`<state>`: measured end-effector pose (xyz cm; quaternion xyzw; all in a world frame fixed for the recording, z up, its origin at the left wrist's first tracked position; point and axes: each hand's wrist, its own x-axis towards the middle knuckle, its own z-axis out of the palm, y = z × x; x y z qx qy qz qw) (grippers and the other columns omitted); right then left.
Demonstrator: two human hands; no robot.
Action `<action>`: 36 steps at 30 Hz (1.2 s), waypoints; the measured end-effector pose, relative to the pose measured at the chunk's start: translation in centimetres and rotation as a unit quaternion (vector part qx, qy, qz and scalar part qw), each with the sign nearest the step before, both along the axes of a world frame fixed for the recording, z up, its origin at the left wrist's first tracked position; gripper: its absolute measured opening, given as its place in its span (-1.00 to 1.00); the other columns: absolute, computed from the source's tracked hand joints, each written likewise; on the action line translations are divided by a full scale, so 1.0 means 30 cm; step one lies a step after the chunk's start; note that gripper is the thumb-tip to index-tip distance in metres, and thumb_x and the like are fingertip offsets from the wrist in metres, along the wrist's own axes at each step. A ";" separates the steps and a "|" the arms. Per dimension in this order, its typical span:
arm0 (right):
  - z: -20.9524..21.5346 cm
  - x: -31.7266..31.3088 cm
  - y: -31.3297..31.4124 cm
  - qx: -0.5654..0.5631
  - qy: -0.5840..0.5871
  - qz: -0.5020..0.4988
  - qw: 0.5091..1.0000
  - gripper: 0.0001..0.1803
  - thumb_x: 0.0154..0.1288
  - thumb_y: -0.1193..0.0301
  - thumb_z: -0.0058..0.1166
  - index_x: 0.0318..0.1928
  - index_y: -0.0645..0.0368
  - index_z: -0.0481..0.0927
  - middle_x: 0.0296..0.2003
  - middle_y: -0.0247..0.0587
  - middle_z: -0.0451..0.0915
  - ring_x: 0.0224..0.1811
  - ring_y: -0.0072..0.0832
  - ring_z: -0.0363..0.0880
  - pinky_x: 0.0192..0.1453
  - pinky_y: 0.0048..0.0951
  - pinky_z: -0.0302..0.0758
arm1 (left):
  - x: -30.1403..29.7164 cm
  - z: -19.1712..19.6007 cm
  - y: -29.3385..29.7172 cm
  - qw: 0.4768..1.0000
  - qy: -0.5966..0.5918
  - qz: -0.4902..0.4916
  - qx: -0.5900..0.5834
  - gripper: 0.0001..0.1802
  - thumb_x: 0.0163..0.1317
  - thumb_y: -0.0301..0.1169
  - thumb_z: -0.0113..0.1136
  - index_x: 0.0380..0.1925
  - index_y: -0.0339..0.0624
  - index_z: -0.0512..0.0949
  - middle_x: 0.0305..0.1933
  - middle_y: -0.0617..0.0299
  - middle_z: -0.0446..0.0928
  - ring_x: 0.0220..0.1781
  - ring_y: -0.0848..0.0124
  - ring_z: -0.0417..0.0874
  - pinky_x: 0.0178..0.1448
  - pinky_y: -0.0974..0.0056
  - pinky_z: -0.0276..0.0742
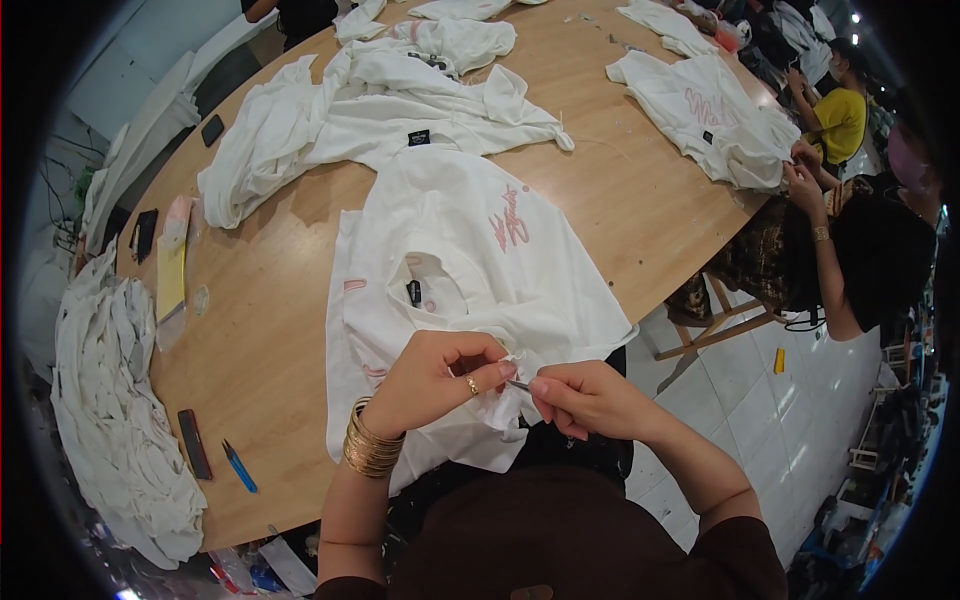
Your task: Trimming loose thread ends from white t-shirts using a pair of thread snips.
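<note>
A curved wooden table [265, 370] is seen from above. A heap of white garments [120, 420] runs along its left edge; just beside it lie a dark oblong object [194, 444] and a blue tool [238, 466] with dark points. At the centre, a white shirt [570, 290] with pink lettering spreads across the table and over its near edge. The left hand [440, 370], with gold bangles [373, 440] at its wrist, pinches a gathered fold of that shirt between thumb and fingers. Close to its right, the right hand [585, 398] is clamped on a slim metal tool [517, 385]; whether the tip touches the cloth is hard to tell. With tip, fabric and thumb so close, a slip could nick the cloth or prick the thumb, and the overhanging shirt's weight could tug the fold loose. Far right, a seated co-worker [870, 260] handles another white garment [720, 120].
</note>
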<state>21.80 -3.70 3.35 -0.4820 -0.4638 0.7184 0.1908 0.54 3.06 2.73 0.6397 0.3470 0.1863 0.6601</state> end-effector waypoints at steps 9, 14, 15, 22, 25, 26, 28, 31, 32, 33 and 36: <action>0.029 0.011 -0.012 0.050 -0.071 0.001 0.996 -0.54 0.47 0.13 -0.18 -0.47 0.22 0.47 -0.77 -0.42 0.29 -0.73 -0.69 0.24 -0.62 -0.55 0.18 | 0.006 0.019 -0.002 0.996 -0.031 0.037 -0.074 -0.83 0.29 -0.43 0.12 -0.39 -0.34 0.52 -0.52 0.31 0.53 -0.50 0.59 0.56 -0.37 0.46 0.50; 0.010 -0.005 -0.029 0.102 -0.075 -0.041 0.991 -0.62 0.39 0.14 -0.03 -0.42 0.20 0.48 -0.75 -0.42 0.31 -0.71 -0.68 0.25 -0.59 -0.57 0.22 | 0.011 0.025 -0.010 0.992 -0.040 0.045 -0.108 -0.82 0.32 -0.42 0.07 -0.38 -0.36 0.48 -0.51 0.26 0.54 -0.51 0.56 0.60 -0.41 0.46 0.53; 0.008 -0.022 -0.041 0.175 -0.107 -0.080 0.975 -0.67 0.33 0.16 0.06 -0.39 0.19 0.48 -0.74 -0.41 0.32 -0.70 -0.68 0.26 -0.58 -0.58 0.24 | 0.017 0.028 -0.011 0.991 -0.042 0.045 -0.116 -0.82 0.33 -0.42 0.06 -0.37 -0.36 0.47 -0.51 0.25 0.55 -0.51 0.55 0.61 -0.41 0.46 0.54; -0.037 -0.106 -0.050 0.192 -0.124 -0.176 0.958 -0.75 0.19 0.30 0.23 -0.31 0.20 0.50 -0.68 -0.40 0.36 -0.63 -0.70 0.28 -0.52 -0.59 0.28 | 0.031 -0.012 -0.021 0.995 -0.047 0.060 -0.071 -0.83 0.32 -0.44 0.06 -0.38 -0.35 0.47 -0.55 0.29 0.51 -0.59 0.60 0.52 -0.47 0.48 0.48; -0.046 -0.124 -0.067 0.199 -0.105 -0.185 0.957 -0.76 0.19 0.31 0.23 -0.30 0.20 0.51 -0.68 -0.41 0.35 -0.61 -0.71 0.26 -0.51 -0.59 0.28 | 0.018 -0.042 -0.018 0.983 -0.045 0.175 -0.030 -0.84 0.31 -0.45 0.06 -0.39 -0.34 0.48 -0.57 0.31 0.47 -0.65 0.63 0.44 -0.52 0.49 0.42; -0.049 -0.129 -0.073 0.205 -0.095 -0.190 0.955 -0.77 0.19 0.32 0.23 -0.30 0.20 0.52 -0.68 -0.41 0.34 -0.61 -0.71 0.25 -0.51 -0.60 0.27 | 0.032 -0.041 -0.025 0.978 -0.037 0.199 -0.041 -0.84 0.31 -0.45 0.07 -0.41 -0.33 0.49 -0.59 0.33 0.46 -0.68 0.64 0.39 -0.55 0.50 0.37; -0.064 -0.124 -0.065 0.194 -0.093 -0.190 0.958 -0.77 0.19 0.32 0.23 -0.30 0.20 0.52 -0.67 -0.41 0.34 -0.60 -0.71 0.25 -0.51 -0.60 0.28 | 0.042 -0.062 -0.030 0.978 -0.028 0.208 0.016 -0.84 0.31 -0.44 0.07 -0.40 -0.33 0.49 -0.58 0.32 0.47 -0.65 0.63 0.43 -0.54 0.50 0.39; -0.072 -0.110 -0.051 0.180 -0.094 -0.183 0.962 -0.78 0.20 0.32 0.23 -0.31 0.21 0.52 -0.67 -0.42 0.34 -0.60 -0.72 0.25 -0.50 -0.61 0.28 | 0.044 -0.042 -0.031 0.977 -0.021 0.213 0.010 -0.84 0.32 -0.43 0.07 -0.37 -0.33 0.46 -0.54 0.28 0.50 -0.59 0.59 0.53 -0.50 0.49 0.46; -0.071 -0.105 -0.049 0.179 -0.099 -0.178 0.963 -0.78 0.20 0.32 0.23 -0.32 0.21 0.52 -0.67 -0.42 0.34 -0.59 -0.73 0.24 -0.49 -0.61 0.28 | 0.043 -0.026 -0.034 0.976 -0.026 0.209 -0.052 -0.85 0.33 -0.43 0.06 -0.35 -0.33 0.45 -0.52 0.26 0.52 -0.54 0.56 0.59 -0.47 0.48 0.51; -0.072 -0.103 -0.049 0.178 -0.099 -0.177 0.963 -0.78 0.20 0.32 0.23 -0.32 0.21 0.52 -0.67 -0.42 0.34 -0.59 -0.73 0.24 -0.49 -0.61 0.28 | 0.042 -0.021 -0.037 0.976 -0.026 0.210 -0.052 -0.85 0.33 -0.43 0.06 -0.35 -0.33 0.45 -0.52 0.26 0.52 -0.54 0.56 0.59 -0.47 0.48 0.51; -0.071 -0.088 -0.046 0.193 -0.112 -0.169 0.960 -0.74 0.19 0.28 0.24 -0.33 0.22 0.52 -0.67 -0.39 0.37 -0.60 -0.69 0.31 -0.49 -0.59 0.29 | 0.040 -0.015 -0.046 0.976 -0.058 0.192 -0.080 -0.87 0.35 -0.43 0.02 -0.29 -0.31 0.41 -0.49 0.20 0.55 -0.45 0.50 0.66 -0.39 0.45 0.58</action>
